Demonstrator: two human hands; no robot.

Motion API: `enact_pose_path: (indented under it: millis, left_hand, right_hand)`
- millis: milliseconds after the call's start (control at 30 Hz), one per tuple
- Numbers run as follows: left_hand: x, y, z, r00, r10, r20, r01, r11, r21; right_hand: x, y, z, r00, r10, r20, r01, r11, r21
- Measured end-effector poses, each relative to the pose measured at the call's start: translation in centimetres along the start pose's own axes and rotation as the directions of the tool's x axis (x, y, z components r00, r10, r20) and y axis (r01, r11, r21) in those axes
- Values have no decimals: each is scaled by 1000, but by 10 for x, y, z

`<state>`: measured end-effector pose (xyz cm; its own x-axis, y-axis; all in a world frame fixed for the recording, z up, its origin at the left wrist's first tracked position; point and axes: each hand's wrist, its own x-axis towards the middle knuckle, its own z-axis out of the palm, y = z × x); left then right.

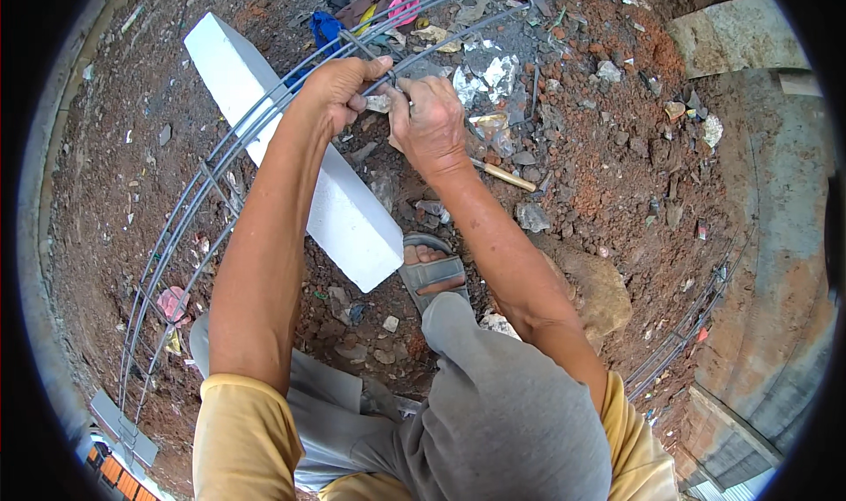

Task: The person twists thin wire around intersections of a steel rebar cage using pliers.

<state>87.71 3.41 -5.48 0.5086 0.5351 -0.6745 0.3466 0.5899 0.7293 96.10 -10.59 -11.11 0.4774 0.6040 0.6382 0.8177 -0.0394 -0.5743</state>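
A long cage of thin steel reinforcing bars [222,153] tied with stirrups curves across the upper left. My left hand [337,89] is closed around the bars where a stirrup [359,46] crosses them. Close beside it, my right hand [430,118] pinches at the same joint, its fingers curled; what they hold is hidden. A brass-coloured rod [507,175] sticks out behind my right wrist, and I cannot tell whether it is held or lies on the ground. Beneath the cage and my left forearm lies a long white block [352,215].
Reddish, stony soil [608,148] with litter surrounds me. Blue cloth [326,29] and crumpled foil [498,76] lie near the bars. My sandalled foot [432,267] is beside the block's near end. More thin bars [683,329] and a concrete strip [780,166] run along the right.
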Motion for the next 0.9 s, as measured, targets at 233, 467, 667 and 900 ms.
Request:
enact_pose_path:
  millis: [233, 467, 667, 900]
  left_hand:
    - [1, -3, -5, 996, 42, 72, -42, 999, -1]
    - [1, -2, -2, 999, 49, 20, -49, 999, 19]
    - [5, -3, 7, 998, 59, 10, -60, 998, 20]
    - [10, -10, 6, 995, 95, 43, -93, 994, -49]
  right_hand:
    - [8, -8, 0, 995, 47, 88, -38, 995, -97]
    - [5, -27, 13, 886, 461, 47, -463, 883, 75]
    - [7, -21, 20, 643, 739, 200, -760, 583, 288]
    - [20, -20, -2, 258, 725, 638, -824, -179, 537]
